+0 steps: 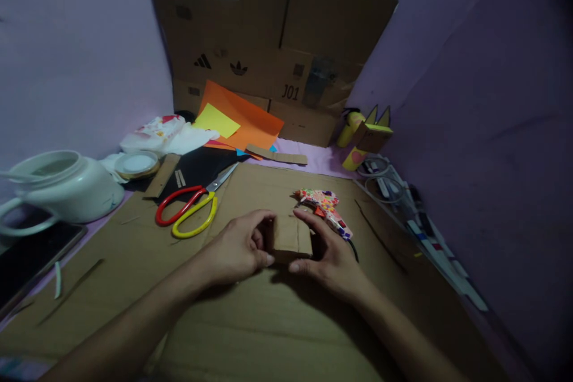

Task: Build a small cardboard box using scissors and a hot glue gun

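Note:
A small cardboard box (292,235) is between my two hands, over the cardboard sheet (224,316) that covers the table. My left hand (242,245) grips its left side, fingers curled and thumb at the lower front corner. My right hand (331,253) holds the right side, with fingers at the back edge and thumb at the front. Just behind my right hand lies a glue gun (324,206) with a floral pattern. Scissors (197,206) with one red and one yellow handle rest to the left, blades spread slightly.
At the left stand a white teapot-like pot (76,188) and a dark phone (36,256). A tape roll (136,164), orange paper (250,113) and a cardboard strip (277,155) lie at the back. A large cardboard panel (259,30) leans on the wall. Yellow paper crafts (356,158) stand back right.

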The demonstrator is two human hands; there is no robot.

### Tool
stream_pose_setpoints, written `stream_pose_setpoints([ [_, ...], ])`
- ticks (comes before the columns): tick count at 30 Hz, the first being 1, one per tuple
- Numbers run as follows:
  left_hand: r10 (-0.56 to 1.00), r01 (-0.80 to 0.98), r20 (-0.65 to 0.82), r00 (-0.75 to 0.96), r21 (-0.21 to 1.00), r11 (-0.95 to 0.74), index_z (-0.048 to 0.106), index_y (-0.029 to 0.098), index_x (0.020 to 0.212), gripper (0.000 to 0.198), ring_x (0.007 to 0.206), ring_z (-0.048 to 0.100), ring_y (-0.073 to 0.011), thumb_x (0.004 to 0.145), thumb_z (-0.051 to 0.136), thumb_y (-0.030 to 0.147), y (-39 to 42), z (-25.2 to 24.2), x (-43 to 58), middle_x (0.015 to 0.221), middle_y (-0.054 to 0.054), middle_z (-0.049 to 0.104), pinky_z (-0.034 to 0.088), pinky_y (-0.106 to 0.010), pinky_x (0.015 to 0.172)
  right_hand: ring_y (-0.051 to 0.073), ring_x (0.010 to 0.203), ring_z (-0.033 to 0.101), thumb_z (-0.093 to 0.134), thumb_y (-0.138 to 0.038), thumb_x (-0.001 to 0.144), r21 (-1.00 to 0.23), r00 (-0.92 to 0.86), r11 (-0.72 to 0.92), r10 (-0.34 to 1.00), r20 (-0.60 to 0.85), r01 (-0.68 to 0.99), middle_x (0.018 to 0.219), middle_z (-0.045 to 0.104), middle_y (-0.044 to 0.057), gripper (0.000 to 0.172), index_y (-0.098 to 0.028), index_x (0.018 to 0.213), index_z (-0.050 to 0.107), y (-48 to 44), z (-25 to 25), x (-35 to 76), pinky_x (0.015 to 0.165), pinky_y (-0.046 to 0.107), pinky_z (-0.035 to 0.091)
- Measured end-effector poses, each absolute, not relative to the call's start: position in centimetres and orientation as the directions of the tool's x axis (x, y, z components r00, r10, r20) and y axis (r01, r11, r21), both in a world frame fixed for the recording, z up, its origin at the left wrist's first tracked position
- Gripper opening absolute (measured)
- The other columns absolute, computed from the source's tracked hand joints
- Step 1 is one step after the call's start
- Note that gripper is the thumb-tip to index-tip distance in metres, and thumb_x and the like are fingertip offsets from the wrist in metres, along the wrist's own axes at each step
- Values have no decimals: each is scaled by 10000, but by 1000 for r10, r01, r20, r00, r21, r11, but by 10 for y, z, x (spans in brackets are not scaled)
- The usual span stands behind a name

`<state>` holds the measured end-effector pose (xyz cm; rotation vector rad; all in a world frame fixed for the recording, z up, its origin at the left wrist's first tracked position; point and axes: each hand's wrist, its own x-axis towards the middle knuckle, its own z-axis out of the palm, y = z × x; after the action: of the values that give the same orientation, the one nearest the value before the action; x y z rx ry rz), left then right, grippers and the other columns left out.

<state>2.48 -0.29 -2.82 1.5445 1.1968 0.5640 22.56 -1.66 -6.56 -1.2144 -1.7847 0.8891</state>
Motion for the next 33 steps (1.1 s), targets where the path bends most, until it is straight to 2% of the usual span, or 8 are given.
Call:
stream_pose_setpoints([
  [4,886,400,-233,401,915,59,492,118,1156,564,576,469,-106,603,596,102,-4,-21,26,650,52,492,367,-208,508,291,1189,496,830,-347,549,-909,-229,285,948,221,304,1265,554,98,774,-235,1244,507,-15,-71,225,1017,448,360],
  [10,871,360,-264,414,926,110,383,139,1268,694,567,474,-103,613,612,117,-5,-18,25,681,48,495,376,-213,500,293,1219,464,850,-344,507,-908,-198,268,957,213,322,1268,553,99,786,-233,1218,532,-15,-71,225,1034,449,337],
  [13,910,297,-215,354,949,109,372,172,1270,705,569,485,-100,618,640,151,-5,-18,21,735,33,509,399,-218,501,294,1182,504,844,-392,498,-950,-154,221,970,189,222,1257,565,87,786,-251,1206,532,-15,-66,223,998,441,392],
  [16,979,202,-32,202,979,-10,449,160,1174,557,613,509,-110,661,652,237,-7,-15,18,751,20,515,430,-226,540,306,1157,534,819,-469,503,-991,-96,130,987,126,35,1268,564,80,772,-265,1189,532,-14,-58,221,948,438,452],
  [19,985,176,156,76,970,-168,568,147,942,272,649,540,-121,704,628,263,-13,-13,18,718,3,553,442,-219,567,321,1164,533,772,-549,532,-991,-81,60,994,70,-120,1275,569,92,779,-252,1208,523,-13,-54,221,958,456,448],
  [22,973,197,164,160,961,-195,623,143,765,104,539,517,-95,734,591,238,-22,-15,23,612,13,567,412,-193,493,324,1181,520,749,-557,572,-977,-74,27,996,44,-211,1265,583,112,755,-222,1210,524,-13,-57,220,991,467,415],
  [27,965,238,78,250,961,-139,597,145,1125,346,430,414,-69,800,532,243,-33,-24,32,495,70,478,350,-179,423,324,1145,554,758,-526,587,-944,-60,-38,998,-19,-328,1260,589,127,715,-223,1193,529,-14,-59,215,935,462,464],
  [33,964,233,15,265,969,-79,408,141,1335,525,470,469,-83,837,502,279,-35,-31,36,570,44,569,408,-195,463,330,1119,574,757,-489,612,-916,-56,-31,998,-9,-400,1284,571,117,706,-248,1230,516,-15,-53,212,871,460,511],
])
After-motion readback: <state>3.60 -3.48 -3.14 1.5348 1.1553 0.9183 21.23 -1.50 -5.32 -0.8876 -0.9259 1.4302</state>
